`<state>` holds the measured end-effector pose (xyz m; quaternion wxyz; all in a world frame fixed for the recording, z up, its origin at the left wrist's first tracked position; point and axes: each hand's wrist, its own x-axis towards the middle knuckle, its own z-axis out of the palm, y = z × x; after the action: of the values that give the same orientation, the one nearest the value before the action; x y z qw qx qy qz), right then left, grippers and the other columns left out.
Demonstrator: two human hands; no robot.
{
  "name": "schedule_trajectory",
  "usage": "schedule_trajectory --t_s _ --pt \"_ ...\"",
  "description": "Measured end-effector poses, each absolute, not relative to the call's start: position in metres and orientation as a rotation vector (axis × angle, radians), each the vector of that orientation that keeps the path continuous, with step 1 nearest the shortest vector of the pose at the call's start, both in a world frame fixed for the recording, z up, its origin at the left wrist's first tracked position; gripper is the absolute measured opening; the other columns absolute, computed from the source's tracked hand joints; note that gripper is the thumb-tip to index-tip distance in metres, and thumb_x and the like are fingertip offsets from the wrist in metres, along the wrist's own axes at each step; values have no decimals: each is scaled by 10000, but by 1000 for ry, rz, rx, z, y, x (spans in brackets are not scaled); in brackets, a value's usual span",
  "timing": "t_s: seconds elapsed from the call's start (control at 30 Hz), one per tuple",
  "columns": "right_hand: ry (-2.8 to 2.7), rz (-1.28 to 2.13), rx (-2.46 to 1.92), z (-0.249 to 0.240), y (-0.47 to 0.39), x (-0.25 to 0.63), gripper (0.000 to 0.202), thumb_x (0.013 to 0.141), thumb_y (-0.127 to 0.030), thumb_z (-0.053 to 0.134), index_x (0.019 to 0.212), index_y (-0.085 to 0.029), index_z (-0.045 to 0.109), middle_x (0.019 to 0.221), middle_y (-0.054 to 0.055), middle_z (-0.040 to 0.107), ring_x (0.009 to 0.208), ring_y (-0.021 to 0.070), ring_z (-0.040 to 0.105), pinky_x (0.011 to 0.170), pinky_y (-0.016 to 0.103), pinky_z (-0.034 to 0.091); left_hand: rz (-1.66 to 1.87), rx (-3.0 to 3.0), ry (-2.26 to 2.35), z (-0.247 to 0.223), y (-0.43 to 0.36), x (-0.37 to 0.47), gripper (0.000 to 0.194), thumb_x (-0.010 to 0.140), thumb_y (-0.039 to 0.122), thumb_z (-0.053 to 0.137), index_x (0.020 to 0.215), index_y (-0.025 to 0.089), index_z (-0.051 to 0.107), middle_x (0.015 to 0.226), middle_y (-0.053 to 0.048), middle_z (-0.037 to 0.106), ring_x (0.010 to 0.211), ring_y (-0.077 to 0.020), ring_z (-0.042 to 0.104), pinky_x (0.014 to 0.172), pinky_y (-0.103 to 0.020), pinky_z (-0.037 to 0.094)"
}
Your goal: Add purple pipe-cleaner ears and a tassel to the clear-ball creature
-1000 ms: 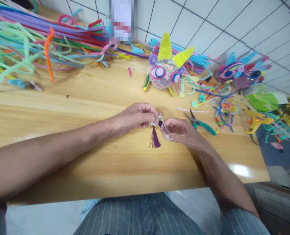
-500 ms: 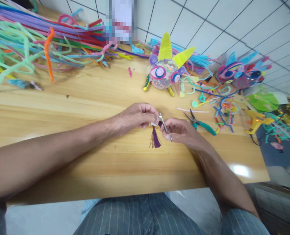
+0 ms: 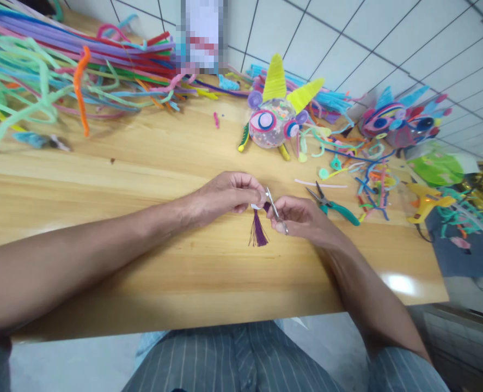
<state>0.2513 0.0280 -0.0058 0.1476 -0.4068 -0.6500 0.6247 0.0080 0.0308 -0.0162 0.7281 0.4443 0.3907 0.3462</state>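
A purple tassel [image 3: 259,231] hangs below the fingertips of my left hand [image 3: 239,191], its loose threads fanning downward over the table. My left thumb and fingers pinch its top, where a small white piece [image 3: 255,206] shows partly. Small metal scissors [image 3: 274,209] are in my right hand [image 3: 296,216], their blades pointing up beside my left fingertips. A short dark purple bit shows between the scissors and my left fingers; whether the blades touch it I cannot tell.
Green-handled pliers [image 3: 339,211] lie right of my right hand. Behind stands a clear ball figure [image 3: 271,130] with yellow ears. Pipe cleaners [image 3: 81,76] pile up at the back left. A yellow glue gun [image 3: 427,201] lies at the right, near cut scraps [image 3: 374,185].
Almost nothing differs. The scissors have tilted very slightly in my right hand, while my left hand and the tassel stay in place.
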Motion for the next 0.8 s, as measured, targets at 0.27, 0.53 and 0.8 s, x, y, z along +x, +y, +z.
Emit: schedule_trajectory --t_s 0.27,0.53,0.8 --pt "-1867 1785 -1166 -7 27 252 362 853 -499 869 963 -185 728 756 -15 603 680 120 511 635 257 386 748 965 890 -10 30 9 50 662 206 739 678 161 725 636 17 650 552 -72 452 512 -201 354" --pt "-1858 1787 -1160 -5 26 250 380 850 -514 866 943 -179 714 736 -20 603 660 112 504 622 253 388 766 962 844 -15 31 8 26 688 182 744 698 158 738 646 23 659 548 -64 462 503 -197 347" --pt "-1842 1768 -1194 -4 29 251 391 821 -523 887 957 -189 734 772 -7 651 688 121 555 644 254 429 766 919 883 -15 31 8 27 693 138 742 705 156 727 628 19 649 522 -64 460 494 -198 341"
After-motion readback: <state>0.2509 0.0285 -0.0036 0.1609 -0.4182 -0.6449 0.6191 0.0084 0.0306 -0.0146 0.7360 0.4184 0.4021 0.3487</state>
